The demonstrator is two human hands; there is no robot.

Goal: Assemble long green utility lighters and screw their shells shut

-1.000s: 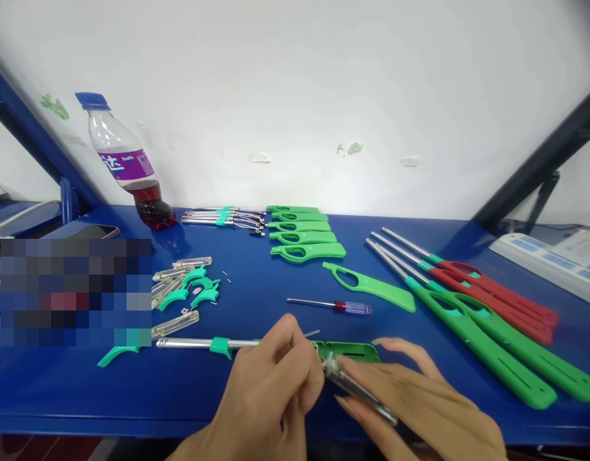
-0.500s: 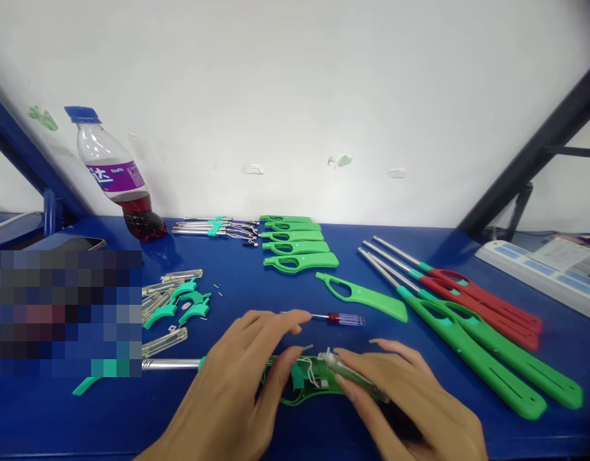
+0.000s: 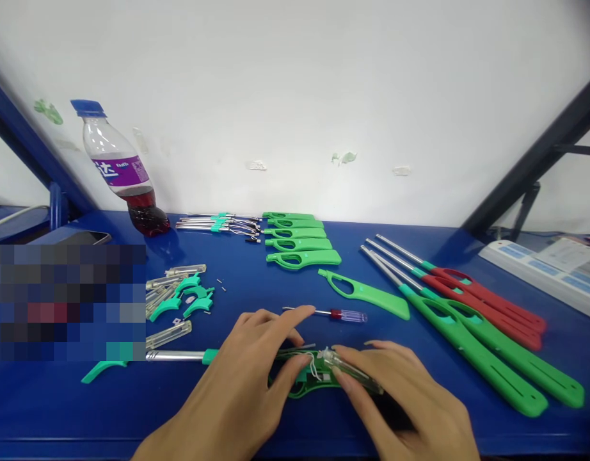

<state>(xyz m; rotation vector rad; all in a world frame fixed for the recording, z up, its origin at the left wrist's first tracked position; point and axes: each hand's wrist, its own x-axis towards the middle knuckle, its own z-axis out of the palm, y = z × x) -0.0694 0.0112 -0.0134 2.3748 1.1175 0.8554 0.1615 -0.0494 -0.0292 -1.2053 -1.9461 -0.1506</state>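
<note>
A green lighter shell (image 3: 299, 387) lies open at the front of the blue table, with white wires (image 3: 315, 365) inside. Its metal tube (image 3: 177, 356) points left. My left hand (image 3: 249, 374) bends over the shell's left part, thumb inside it and fingers on its far side, gripping it. Between the thumb and forefinger of my right hand (image 3: 395, 390) is a clear fuel tank (image 3: 355, 373), tilted over the shell's right part. The palms hide parts of the shell. Just beyond my hands lies a screwdriver (image 3: 347, 315).
Green shell halves (image 3: 304, 258) and tubes with wires (image 3: 218, 224) lie at the back. Left are clear tanks (image 3: 169, 334), teal triggers (image 3: 199, 301) and a bottle (image 3: 117, 166). Right are green lighters (image 3: 487, 358), red lighters (image 3: 491, 307) and a power strip (image 3: 539, 275).
My left thumb has moved slightly right and up over the shell. The clear tank is still in my right hand, a little lower over the shell. The whole view has shifted slightly.
</note>
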